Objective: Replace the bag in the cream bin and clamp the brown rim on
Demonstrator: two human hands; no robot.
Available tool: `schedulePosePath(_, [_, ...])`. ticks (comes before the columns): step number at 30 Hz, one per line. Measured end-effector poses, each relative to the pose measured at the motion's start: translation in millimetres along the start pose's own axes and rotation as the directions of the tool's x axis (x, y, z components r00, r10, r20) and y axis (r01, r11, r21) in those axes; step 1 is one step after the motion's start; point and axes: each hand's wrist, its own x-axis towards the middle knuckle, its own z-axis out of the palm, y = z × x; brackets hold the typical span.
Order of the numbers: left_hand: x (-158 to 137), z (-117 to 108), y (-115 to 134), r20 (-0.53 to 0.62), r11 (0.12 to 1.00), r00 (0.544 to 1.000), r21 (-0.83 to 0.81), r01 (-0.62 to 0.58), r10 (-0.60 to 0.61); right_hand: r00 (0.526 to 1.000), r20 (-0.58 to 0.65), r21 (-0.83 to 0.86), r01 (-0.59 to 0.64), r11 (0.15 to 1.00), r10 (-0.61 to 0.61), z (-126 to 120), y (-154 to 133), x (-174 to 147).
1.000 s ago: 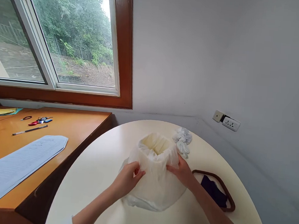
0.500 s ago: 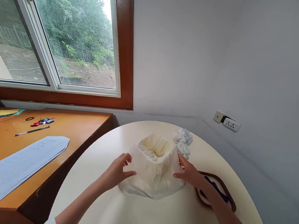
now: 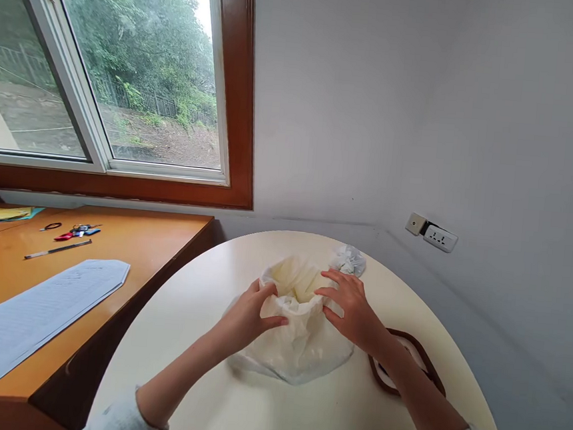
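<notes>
In the middle of the round table stands a translucent white plastic bag [image 3: 299, 350], which lines and hangs outside a pale round container whose open mouth faces up. My left hand [image 3: 250, 312] is at the left of the rim, fingertips curled over the edge and thumb stretched out across the bag's front. At the right of the rim, my right hand [image 3: 351, 308] has its fingers spread, the tips reaching over the edge. Both hands touch or nearly touch the plastic, and neither is closed on it. The bag's far side is partly hidden.
A crumpled knotted plastic bag [image 3: 349, 257] lies behind. At the right, a brown-rimmed tray [image 3: 380, 377] is partly covered by my forearm. The wooden desk [image 3: 163, 244] on the left holds papers [image 3: 47, 314], a pen [image 3: 57, 249] and keys [image 3: 82, 231].
Both hands have moved up and inward, from beside the bag to the rim of its opening. My right hand now hides part of the knotted bag behind. The bag stays put.
</notes>
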Motion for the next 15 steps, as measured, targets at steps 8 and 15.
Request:
schedulePosePath(8, [-6, -4, -8, -0.012, 0.964, 0.968, 0.098, -0.249, 0.251, 0.982, -0.164, -0.09, 0.075, 0.993, -0.089, 7, -9, -29])
schedulePosePath(15, [-10, 0, -12, -0.004, 0.908, 0.937, 0.245, -0.339, 0.35, 0.991, -0.093, 0.088, 0.102, 0.991, -0.094, -12, -33, -23])
